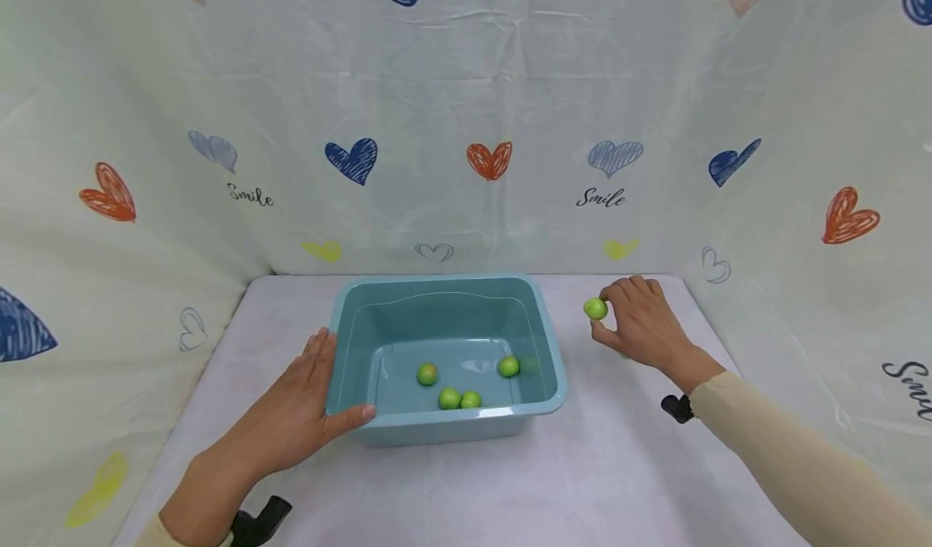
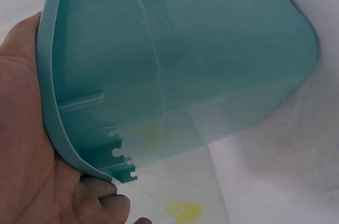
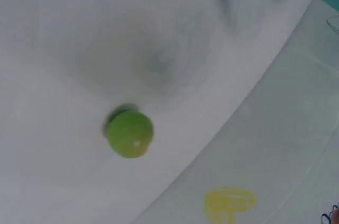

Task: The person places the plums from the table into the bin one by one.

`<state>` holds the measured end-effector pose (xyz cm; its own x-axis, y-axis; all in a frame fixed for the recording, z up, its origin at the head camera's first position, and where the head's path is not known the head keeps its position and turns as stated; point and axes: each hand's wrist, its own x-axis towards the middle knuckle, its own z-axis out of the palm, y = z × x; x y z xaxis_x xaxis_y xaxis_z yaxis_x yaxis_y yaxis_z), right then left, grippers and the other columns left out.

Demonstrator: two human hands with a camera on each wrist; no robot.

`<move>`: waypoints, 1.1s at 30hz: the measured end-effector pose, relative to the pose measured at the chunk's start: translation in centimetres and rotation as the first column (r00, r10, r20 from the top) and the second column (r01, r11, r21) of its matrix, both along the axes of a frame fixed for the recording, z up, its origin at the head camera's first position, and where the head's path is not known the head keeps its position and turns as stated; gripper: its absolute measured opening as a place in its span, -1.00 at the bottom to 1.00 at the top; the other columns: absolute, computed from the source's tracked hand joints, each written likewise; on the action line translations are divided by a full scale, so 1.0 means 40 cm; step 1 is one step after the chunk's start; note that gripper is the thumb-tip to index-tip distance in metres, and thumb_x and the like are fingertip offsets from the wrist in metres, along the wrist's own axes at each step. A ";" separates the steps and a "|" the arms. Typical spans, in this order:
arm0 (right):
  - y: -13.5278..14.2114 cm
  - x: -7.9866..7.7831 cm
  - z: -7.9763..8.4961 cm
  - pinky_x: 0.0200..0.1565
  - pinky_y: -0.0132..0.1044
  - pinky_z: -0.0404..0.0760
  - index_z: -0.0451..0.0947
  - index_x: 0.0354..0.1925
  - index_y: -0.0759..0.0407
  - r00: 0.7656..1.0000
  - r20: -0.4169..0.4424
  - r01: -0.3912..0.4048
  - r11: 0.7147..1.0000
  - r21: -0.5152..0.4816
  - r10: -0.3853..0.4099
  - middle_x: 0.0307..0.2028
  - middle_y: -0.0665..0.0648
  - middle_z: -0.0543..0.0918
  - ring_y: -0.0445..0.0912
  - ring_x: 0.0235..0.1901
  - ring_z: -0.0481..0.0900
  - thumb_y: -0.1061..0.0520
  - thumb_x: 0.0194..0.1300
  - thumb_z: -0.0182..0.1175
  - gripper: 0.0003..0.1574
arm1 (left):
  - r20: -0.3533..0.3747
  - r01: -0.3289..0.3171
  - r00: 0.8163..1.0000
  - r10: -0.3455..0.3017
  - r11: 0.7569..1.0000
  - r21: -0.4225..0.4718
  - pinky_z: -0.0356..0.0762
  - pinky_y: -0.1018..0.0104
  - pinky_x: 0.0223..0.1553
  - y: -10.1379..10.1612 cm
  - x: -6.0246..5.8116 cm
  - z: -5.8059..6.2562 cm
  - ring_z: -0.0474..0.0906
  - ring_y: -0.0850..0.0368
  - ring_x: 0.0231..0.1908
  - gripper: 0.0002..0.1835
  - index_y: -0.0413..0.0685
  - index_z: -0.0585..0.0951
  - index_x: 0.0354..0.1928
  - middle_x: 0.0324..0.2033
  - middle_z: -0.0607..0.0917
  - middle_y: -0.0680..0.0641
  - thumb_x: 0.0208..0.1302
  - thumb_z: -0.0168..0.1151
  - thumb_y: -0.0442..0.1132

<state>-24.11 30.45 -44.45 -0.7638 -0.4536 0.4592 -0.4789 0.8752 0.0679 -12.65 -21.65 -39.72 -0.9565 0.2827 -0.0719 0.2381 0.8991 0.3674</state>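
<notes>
A light-blue plastic basin stands on the table with several small round green fruits inside. My left hand rests against its near left corner, fingers straight along the left rim and thumb on the front rim. In the left wrist view, that hand touches the outside of the basin rim. Right of the basin, my right hand pinches a green fruit between thumb and fingertips above the table. The right wrist view shows a green fruit over the white surface; no fingers show around it.
The white-covered table ends at a pale cloth backdrop printed with hearts and lettering, which also hangs at both sides. Black straps or mounts sit at both wrists.
</notes>
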 end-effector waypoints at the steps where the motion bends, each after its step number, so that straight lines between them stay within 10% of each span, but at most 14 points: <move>1: -0.012 -0.003 0.010 -0.04 0.06 0.40 0.50 -0.16 0.20 1.000 0.000 -0.015 1.000 0.004 0.015 -0.21 0.17 0.57 0.12 -0.14 0.42 -0.09 0.22 0.28 -0.58 | 0.001 -0.002 1.000 0.002 1.000 0.000 0.32 -0.55 0.34 -0.001 0.001 0.000 0.04 -0.55 0.56 0.40 -0.37 -0.16 0.66 0.65 -0.06 -0.43 0.25 0.14 0.61; 14: -0.159 -0.041 0.126 0.02 0.06 0.45 0.52 -0.13 0.17 0.989 -0.024 -0.142 0.990 0.011 0.143 -0.17 0.16 0.59 0.10 -0.09 0.47 -0.11 0.24 0.31 -0.58 | -0.013 0.002 1.000 -0.002 0.999 -0.042 0.22 -0.49 0.44 0.002 -0.005 0.000 0.01 -0.51 0.59 0.44 -0.42 -0.10 0.65 0.64 -0.03 -0.45 0.21 0.07 0.68; 33: -0.343 -0.050 0.178 -0.05 -0.06 0.44 0.59 -0.06 0.14 0.925 0.122 -0.372 0.922 0.106 0.359 -0.18 0.07 0.62 0.00 -0.13 0.47 -0.17 0.32 0.29 -0.55 | -0.067 0.032 0.997 -0.040 0.993 -0.116 0.17 -0.44 0.49 0.002 0.001 0.003 0.00 -0.49 0.59 0.38 -0.48 -0.04 0.62 0.62 0.01 -0.48 0.27 0.13 0.60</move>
